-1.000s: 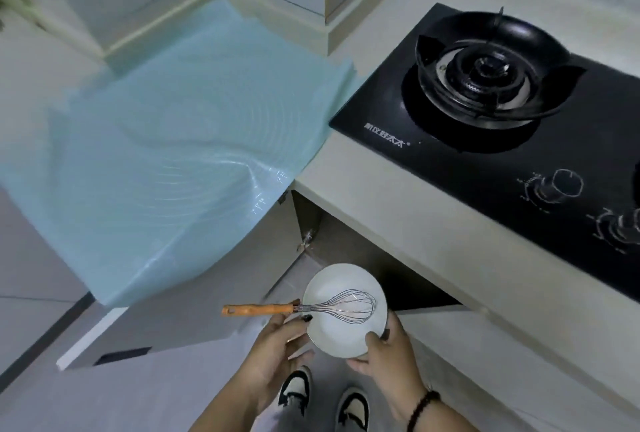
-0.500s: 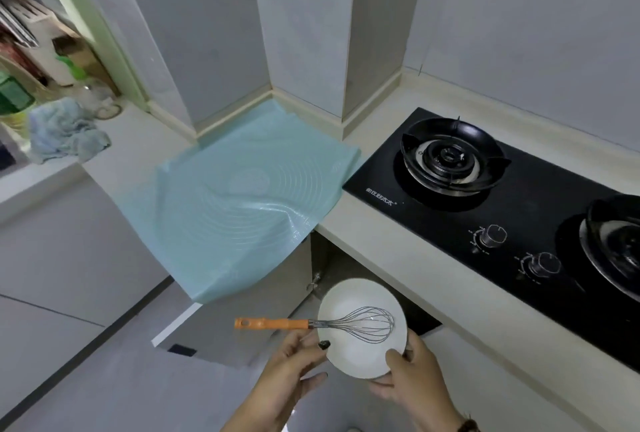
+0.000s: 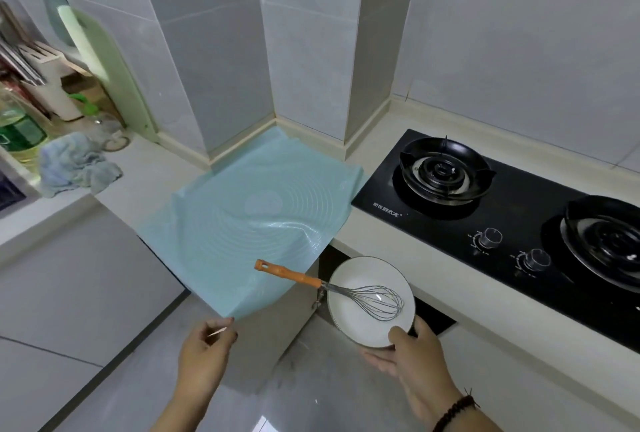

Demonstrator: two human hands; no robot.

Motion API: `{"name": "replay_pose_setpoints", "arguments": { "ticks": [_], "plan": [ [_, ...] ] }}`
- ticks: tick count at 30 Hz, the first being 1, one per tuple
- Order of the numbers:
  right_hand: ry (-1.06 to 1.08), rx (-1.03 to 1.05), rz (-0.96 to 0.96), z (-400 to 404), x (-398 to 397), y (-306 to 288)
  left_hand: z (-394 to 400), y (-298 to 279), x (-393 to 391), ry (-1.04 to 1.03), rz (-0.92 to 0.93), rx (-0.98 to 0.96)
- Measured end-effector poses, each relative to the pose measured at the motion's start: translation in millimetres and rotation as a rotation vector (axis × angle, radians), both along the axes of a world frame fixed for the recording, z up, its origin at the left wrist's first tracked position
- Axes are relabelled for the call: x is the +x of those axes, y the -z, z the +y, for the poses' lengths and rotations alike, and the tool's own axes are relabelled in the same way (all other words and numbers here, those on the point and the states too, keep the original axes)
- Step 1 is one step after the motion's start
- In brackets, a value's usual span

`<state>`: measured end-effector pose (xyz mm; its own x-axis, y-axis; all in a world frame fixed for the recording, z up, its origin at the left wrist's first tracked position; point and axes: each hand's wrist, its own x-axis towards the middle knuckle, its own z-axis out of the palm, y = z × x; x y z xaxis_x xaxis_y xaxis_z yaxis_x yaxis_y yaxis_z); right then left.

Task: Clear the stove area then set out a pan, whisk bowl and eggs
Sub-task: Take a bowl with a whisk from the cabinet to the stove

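Head view: my left hand (image 3: 204,345) hangs free, fingers loosely curled, grasping nothing. My right hand (image 3: 412,352) grips the white bowl (image 3: 356,319) at its near rim, the whisk (image 3: 346,291) lying in it, below the counter edge. Beyond lie the blue mat (image 3: 249,220) and black stove (image 3: 519,220).

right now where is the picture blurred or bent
Head view: the pale green cutting board and wooden knife block at the far left are smeared; wall tile lines bow from the wide lens; the round white bowl and black glass stove read sharp.
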<state>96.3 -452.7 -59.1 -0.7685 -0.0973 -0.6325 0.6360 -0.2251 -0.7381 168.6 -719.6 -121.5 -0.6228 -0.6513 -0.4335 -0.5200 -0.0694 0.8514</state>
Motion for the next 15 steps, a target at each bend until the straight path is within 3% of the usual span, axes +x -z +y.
{"name": "replay_pose_setpoints", "arguments": {
  "ticks": [8, 15],
  "plan": [
    [0.106, 0.169, -0.006, -6, 23, 11, -30, 14, -15, -0.004, -0.16, -0.241],
    [0.138, 0.258, -0.014, -13, 38, 13, -48, 47, 5, 0.362, -0.558, -0.269]
  ]
}}
